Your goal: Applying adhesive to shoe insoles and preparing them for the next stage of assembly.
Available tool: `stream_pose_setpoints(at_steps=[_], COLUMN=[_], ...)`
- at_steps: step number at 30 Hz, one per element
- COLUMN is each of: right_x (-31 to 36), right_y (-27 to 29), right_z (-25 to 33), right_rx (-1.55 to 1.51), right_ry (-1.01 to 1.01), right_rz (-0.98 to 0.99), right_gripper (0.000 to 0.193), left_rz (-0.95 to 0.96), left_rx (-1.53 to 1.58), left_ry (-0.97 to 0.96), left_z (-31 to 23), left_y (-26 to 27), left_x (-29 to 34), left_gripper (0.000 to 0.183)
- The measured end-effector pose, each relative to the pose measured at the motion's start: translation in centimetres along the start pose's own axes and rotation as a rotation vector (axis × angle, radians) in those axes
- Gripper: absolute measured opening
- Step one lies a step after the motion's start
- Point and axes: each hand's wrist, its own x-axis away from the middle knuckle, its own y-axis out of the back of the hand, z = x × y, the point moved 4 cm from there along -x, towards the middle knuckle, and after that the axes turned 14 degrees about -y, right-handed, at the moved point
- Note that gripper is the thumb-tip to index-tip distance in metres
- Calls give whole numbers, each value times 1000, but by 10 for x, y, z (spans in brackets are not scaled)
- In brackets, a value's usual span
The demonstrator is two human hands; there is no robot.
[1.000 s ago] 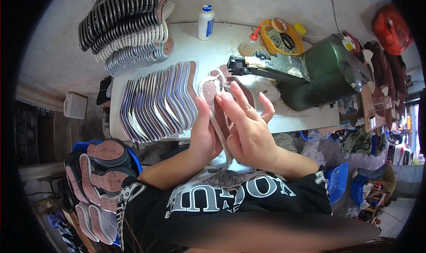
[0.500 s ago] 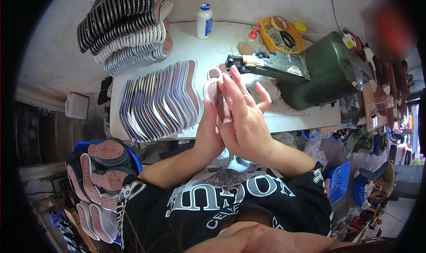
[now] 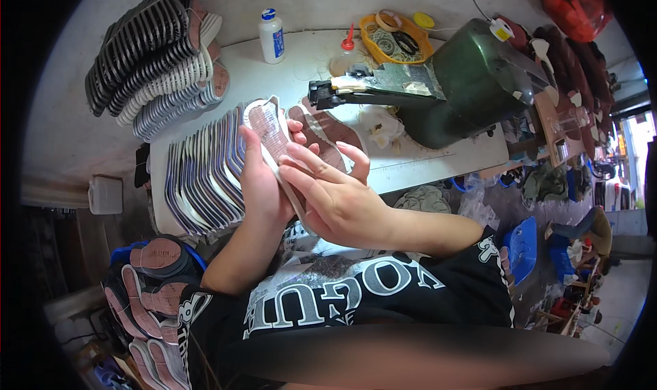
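Observation:
My left hand (image 3: 263, 188) is closed around a pinkish-brown shoe insole (image 3: 265, 124) with a pale rim, held tilted above the white table. Its thumb lies along the near left edge, and fingertips show at the far edge. My right hand (image 3: 339, 202) rests on the insole's lower part, fingers stretched out and slightly spread, hiding much of it. Just beyond the hands, more pinkish insoles (image 3: 337, 124) lie on the table. To the left leans a long row of insoles (image 3: 205, 174) standing on edge.
A dark green machine (image 3: 472, 89) with a long arm stands at the right of the table (image 3: 428, 167). Behind are a white bottle (image 3: 272, 39), a red-tipped squeeze bottle (image 3: 348, 56) and a yellow basket (image 3: 404, 44). Stacked soles (image 3: 140, 54) fill the back left; a blue bin (image 3: 205, 256) holds more.
My hands were pressed palm to palm around the insole. The right hand has slid lower, and the insole has tilted so its face shows. The view has shifted too.

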Motion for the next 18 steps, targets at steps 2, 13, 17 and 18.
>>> stream_pose_setpoints(at_steps=[2,13,17,18], right_x=[2,-43,-56,-58], right_y=[1,42,7,-3], right_z=[1,-75,-72,-69], right_rx=[-23,-868,-1078,-1241], right_ry=[33,-609,-505,-499], right_rz=[-2,517,667,709], right_gripper=[35,21,29,29], left_rz=[-17,388,529,540], left_rx=[38,-312,-325,-353], left_ry=[34,349,450,481], left_z=[0,-34,-33,-33], left_y=[5,18,2,0], left_x=[-5,-25,-25,-27], left_gripper=[60,62,62,60])
